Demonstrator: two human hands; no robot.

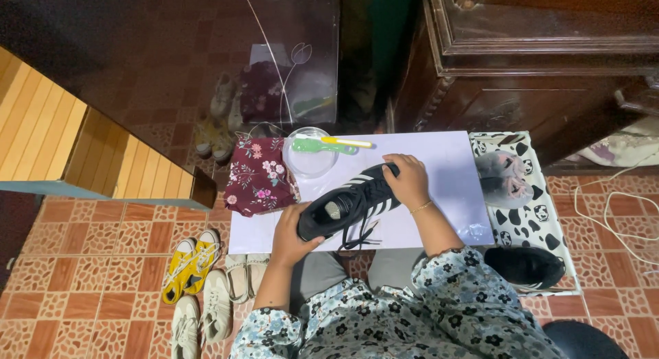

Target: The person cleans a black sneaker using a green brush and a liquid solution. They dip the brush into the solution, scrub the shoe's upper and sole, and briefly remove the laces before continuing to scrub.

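Both hands grip a black lace-up sneaker with white side stripes (353,201) over the white rectangular surface (446,167).

From the head view, the left hand (292,235) has its fingers closed round the heel and the right hand (408,180) clasps the toe; a steady two-ended hold suits it, laces dangling near the front edge, with the clear round bowl (309,163) toward the far left corner.

white table (446,167); floral cloth (257,177); clear bowl (309,165); black shoe (350,201)
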